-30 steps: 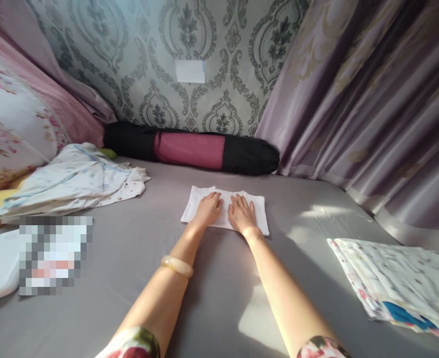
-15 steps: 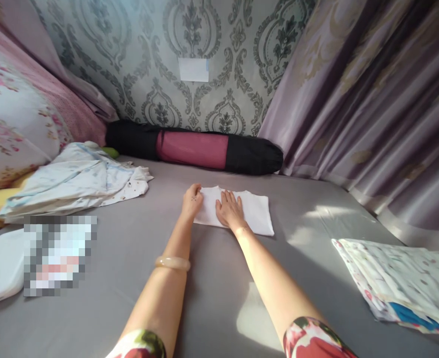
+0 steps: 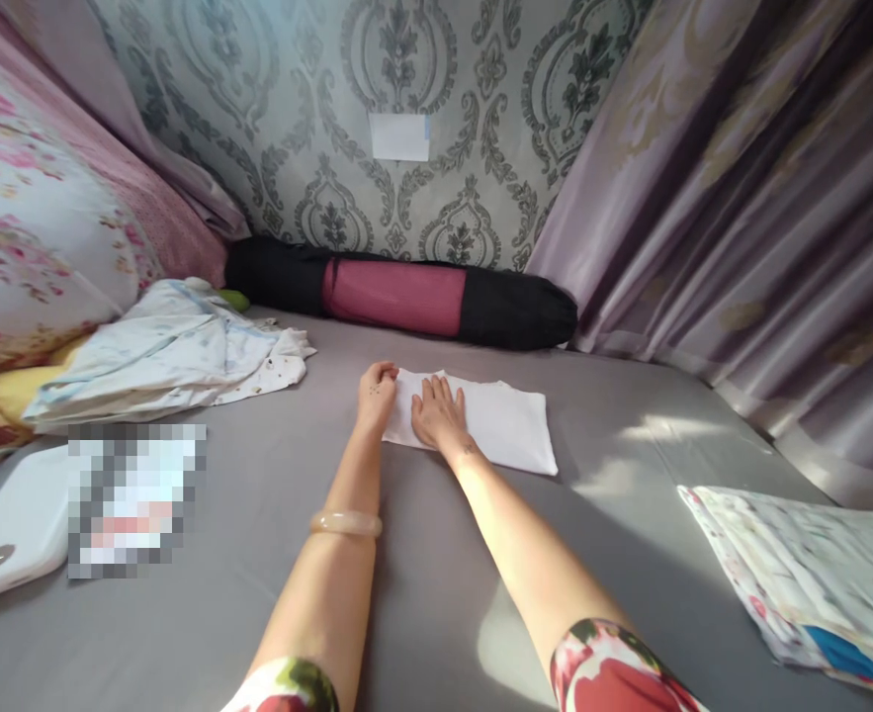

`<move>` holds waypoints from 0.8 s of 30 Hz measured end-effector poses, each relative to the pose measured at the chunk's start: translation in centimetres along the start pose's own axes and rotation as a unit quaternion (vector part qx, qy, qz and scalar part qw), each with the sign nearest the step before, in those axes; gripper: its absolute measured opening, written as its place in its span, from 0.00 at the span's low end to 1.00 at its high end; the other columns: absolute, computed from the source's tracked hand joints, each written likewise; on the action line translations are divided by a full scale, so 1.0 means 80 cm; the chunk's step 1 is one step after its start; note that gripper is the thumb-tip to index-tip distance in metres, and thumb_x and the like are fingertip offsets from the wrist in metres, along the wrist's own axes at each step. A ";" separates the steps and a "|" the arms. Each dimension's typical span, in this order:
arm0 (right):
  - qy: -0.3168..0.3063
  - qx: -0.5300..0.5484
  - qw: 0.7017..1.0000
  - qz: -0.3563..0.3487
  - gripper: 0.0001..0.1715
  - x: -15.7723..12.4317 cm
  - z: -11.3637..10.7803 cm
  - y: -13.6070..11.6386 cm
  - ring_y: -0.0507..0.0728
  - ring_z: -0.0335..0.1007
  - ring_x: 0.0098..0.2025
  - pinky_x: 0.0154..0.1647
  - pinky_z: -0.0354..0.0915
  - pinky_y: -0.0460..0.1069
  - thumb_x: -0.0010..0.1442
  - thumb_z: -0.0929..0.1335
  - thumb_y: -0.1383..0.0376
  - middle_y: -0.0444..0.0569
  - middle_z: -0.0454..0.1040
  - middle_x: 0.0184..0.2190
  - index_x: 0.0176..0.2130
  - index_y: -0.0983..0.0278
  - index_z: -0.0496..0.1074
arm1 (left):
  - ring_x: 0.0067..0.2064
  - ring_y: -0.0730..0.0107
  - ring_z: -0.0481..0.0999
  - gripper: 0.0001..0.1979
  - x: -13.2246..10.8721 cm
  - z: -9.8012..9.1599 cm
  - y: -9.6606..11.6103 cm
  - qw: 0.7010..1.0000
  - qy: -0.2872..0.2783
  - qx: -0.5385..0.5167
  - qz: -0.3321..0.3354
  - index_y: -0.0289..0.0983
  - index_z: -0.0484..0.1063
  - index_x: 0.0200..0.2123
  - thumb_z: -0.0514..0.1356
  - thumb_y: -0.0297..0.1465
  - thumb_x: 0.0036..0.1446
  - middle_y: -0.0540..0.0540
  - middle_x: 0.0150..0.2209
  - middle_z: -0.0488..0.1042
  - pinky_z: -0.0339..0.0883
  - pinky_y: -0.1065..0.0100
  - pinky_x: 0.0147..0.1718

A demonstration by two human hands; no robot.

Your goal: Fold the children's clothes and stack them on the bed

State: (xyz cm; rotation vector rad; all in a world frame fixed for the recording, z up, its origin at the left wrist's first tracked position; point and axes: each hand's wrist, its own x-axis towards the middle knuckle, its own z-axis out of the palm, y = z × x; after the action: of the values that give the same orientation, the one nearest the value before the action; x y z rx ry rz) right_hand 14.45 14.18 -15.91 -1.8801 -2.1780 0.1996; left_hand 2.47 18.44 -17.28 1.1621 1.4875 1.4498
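Note:
A folded white cloth garment (image 3: 514, 420) lies flat on the grey sheet in front of me. My left hand (image 3: 378, 398) is closed at the garment's left edge, fingers curled and thumb near its upper left corner; the fingertips are partly hidden. Flat on the left part of the fabric rests my right hand (image 3: 438, 413), its fingers stretched away from me. A pale bangle (image 3: 345, 523) circles my left forearm.
A long black and maroon bag (image 3: 395, 297) lies along the patterned wall. Crumpled printed cloth (image 3: 176, 346) and a white rounded device (image 3: 25, 519) are at left. Folded printed fabrics (image 3: 814, 574) lie at right, below the purple curtain (image 3: 703, 198).
My right hand has slid left over the white garment, closer to my left hand. The left hand keeps to the left edge. The view has turned slightly left.

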 end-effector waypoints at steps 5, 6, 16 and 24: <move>0.004 -0.008 1.000 0.003 0.33 0.001 0.011 0.000 0.63 0.38 0.70 0.67 0.35 0.64 0.69 0.52 0.59 0.57 0.50 0.69 0.67 0.70 0.55 | 0.48 0.61 0.77 0.18 0.005 -0.002 -0.005 1.000 0.015 0.007 -0.005 0.32 0.72 0.45 0.48 0.25 0.54 0.36 0.44 0.78 0.70 0.60 0.48; 0.001 -0.009 1.000 0.003 0.33 0.001 0.011 0.001 0.63 0.38 0.70 0.67 0.35 0.64 0.69 0.52 0.59 0.57 0.49 0.69 0.67 0.70 0.55 | 0.48 0.61 0.77 0.18 0.005 -0.001 -0.006 1.000 0.017 0.007 -0.003 0.32 0.72 0.45 0.49 0.25 0.53 0.36 0.44 0.78 0.70 0.60 0.48; -0.016 0.002 0.998 -0.057 0.31 0.012 0.006 -0.031 0.62 0.37 0.71 0.68 0.35 0.64 0.70 0.53 0.61 0.57 0.47 0.70 0.67 0.69 0.52 | 0.49 0.61 0.77 0.18 0.006 -0.004 -0.001 1.000 0.017 0.012 0.002 0.33 0.70 0.45 0.49 0.25 0.53 0.37 0.44 0.78 0.71 0.59 0.48; 0.022 0.044 0.996 -0.077 0.31 0.000 0.018 -0.037 0.63 0.45 0.69 0.67 0.39 0.65 0.68 0.57 0.62 0.58 0.53 0.68 0.66 0.71 0.55 | 0.48 0.58 0.77 0.18 0.002 0.001 -0.005 1.000 0.011 0.017 0.024 0.32 0.70 0.46 0.50 0.26 0.52 0.34 0.44 0.77 0.70 0.57 0.49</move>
State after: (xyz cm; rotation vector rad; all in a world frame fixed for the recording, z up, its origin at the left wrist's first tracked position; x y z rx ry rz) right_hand 11.27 13.85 -16.47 -1.6468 -2.2336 0.2197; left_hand 2.44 18.66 -17.64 1.2126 1.5140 1.4785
